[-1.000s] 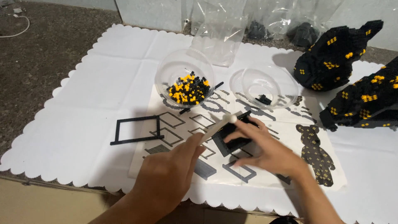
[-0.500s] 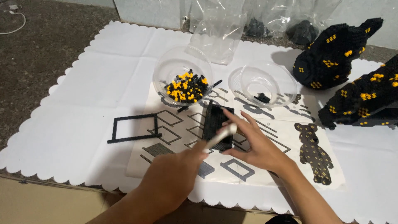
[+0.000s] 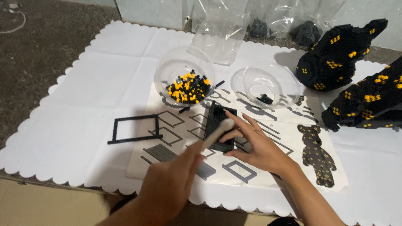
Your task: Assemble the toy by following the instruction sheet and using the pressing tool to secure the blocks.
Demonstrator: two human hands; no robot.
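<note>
My left hand (image 3: 173,184) grips a white stick-like tool (image 3: 217,133) whose tip rests on a flat black brick panel (image 3: 219,124). That panel lies on the printed instruction sheet (image 3: 268,167). My right hand (image 3: 255,144) presses on the panel's right and lower edge, fingers spread over it. A clear bowl (image 3: 184,69) with several black and yellow small bricks stands just behind the panel. A second clear bowl (image 3: 271,81) with a few black bricks is at the right.
A thin black brick frame (image 3: 135,127) lies left of the sheet on the white scalloped cloth (image 3: 83,92). Two large black-and-yellow brick models (image 3: 339,54) (image 3: 368,100) stand at the right. Clear plastic bags (image 3: 220,29) lie at the back.
The black panel, held up off the sheet a second ago, now lies flat on it. My left hand has pulled back toward me while the white tool's tip stays on the panel.
</note>
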